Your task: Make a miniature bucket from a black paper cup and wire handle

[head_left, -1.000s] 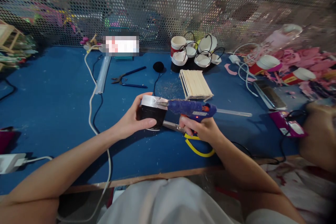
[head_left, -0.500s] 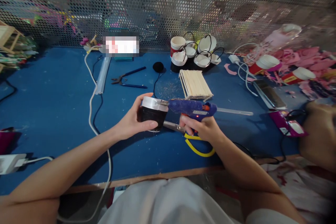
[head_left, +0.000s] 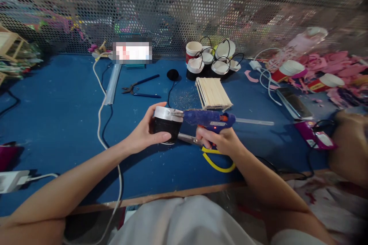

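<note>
My left hand (head_left: 146,133) is closed round a small black cup with a white bottom (head_left: 167,122), held on its side above the blue table (head_left: 57,122). My right hand (head_left: 221,141) grips a blue hot glue gun (head_left: 209,118) with a red light lit. The gun's nozzle touches the rim of the cup's white end. A clear glue stick (head_left: 254,122) sticks out behind the gun. Scissors with yellow handles (head_left: 214,159) lie on the table under my right hand.
Behind lie a bundle of wooden sticks (head_left: 213,92), pliers (head_left: 139,88), several black and white cups with wire handles (head_left: 212,59), and clear glue sticks (head_left: 112,84). A phone (head_left: 294,102) and pink paper scraps (head_left: 339,69) sit at the right. A white cable (head_left: 100,115) crosses the table. A perforated metal screen (head_left: 172,11) stands at the back.
Hands, cup and glue gun hold almost the same pose. The view has tilted up slightly, so everything sits a little lower in the picture.
</note>
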The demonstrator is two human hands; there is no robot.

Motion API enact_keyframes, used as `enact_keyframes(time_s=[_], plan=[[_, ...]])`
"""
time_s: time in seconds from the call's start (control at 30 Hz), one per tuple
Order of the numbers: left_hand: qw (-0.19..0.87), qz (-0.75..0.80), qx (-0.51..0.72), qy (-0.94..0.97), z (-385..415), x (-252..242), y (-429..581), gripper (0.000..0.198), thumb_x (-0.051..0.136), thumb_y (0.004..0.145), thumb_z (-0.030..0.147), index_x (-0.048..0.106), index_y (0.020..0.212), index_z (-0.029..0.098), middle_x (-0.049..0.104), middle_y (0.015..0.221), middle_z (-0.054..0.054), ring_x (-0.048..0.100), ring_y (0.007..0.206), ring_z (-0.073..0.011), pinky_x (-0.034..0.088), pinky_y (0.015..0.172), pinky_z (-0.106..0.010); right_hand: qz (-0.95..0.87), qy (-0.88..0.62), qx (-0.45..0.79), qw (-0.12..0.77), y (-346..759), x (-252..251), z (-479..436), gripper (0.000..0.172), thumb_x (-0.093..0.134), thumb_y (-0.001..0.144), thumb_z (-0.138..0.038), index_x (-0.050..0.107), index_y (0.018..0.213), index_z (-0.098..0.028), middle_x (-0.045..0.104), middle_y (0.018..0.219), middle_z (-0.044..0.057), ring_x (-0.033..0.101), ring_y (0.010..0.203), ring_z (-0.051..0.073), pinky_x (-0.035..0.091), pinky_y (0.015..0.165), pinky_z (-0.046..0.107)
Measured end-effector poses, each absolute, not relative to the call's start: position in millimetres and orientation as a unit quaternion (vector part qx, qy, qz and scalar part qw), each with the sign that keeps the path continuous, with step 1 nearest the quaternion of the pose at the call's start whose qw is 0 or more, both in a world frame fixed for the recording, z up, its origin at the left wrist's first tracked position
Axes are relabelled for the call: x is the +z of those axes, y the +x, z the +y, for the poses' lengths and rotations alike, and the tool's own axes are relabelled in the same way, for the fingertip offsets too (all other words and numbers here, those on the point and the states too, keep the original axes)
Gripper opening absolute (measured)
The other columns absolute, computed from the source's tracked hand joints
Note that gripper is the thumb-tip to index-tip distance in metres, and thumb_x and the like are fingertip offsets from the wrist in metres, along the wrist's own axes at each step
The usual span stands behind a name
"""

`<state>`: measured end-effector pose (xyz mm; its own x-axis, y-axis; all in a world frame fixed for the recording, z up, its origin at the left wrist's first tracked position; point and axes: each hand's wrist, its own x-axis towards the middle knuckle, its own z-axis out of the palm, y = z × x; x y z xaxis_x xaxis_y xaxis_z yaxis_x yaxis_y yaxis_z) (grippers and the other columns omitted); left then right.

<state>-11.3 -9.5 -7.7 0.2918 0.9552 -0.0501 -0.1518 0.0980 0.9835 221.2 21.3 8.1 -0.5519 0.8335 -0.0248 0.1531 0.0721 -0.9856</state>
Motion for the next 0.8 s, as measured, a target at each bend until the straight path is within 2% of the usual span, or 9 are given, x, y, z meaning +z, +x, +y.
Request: enact_keyframes(time_s=[0.17, 0.37, 0.63, 0.8], plan=[[0.627, 0.396, 0.451, 0.497, -8.1, -9.1, -13.0, 0.081, 0.073, 0.065, 0.037, 0.027, 0.132, 0.026, 0.047, 0.121, -0.009, 0.052, 0.097, -0.0204, 0.046, 0.078, -0.03, -0.679, -0.359, 0.586, 0.259, 222.3, 8.4, 19.8, 0.025, 0.054, 0.082, -0.031, 0.058, 0.065, -0.013, 0.047, 0.042, -0.005, 0.043, 0.038, 0.006, 0.042, 0.044, 0.023], [0.629, 0.387, 0.44, 0.511, -8.9, -7.9, -11.6, 0.083, 0.074, 0.064, 0.032, 0.026, 0.133, 0.029, 0.049, 0.118, -0.008, 0.052, 0.099, -0.022, 0.047, 0.079, -0.031, -0.649, -0.357, 0.597, 0.308, 225.4, 4.8, 21.7, 0.023, 0.052, 0.084, -0.03, 0.058, 0.068, -0.014, 0.046, 0.041, -0.006, 0.04, 0.035, 0.005, 0.038, 0.041, 0.022], [0.63, 0.372, 0.439, 0.522, -9.0, -7.8, -9.2, 0.085, 0.075, 0.062, 0.033, 0.028, 0.133, 0.029, 0.051, 0.118, -0.008, 0.052, 0.101, -0.0235, 0.045, 0.082, -0.033, -0.641, -0.379, 0.585, 0.32, 224.1, 6.0, 23.6, 0.027, 0.052, 0.084, -0.032, 0.059, 0.066, -0.014, 0.046, 0.04, -0.005, 0.039, 0.035, 0.005, 0.036, 0.04, 0.022], [0.642, 0.37, 0.443, 0.505, -8.6, -7.6, -9.8, 0.083, 0.074, 0.063, 0.036, 0.03, 0.133, 0.029, 0.051, 0.12, -0.009, 0.052, 0.103, -0.0242, 0.043, 0.084, -0.034, -0.664, -0.349, 0.587, 0.304, 224.5, 6.4, 22.3, 0.023, 0.053, 0.083, -0.03, 0.059, 0.068, -0.014, 0.046, 0.041, -0.006, 0.041, 0.036, 0.005, 0.038, 0.042, 0.022]])
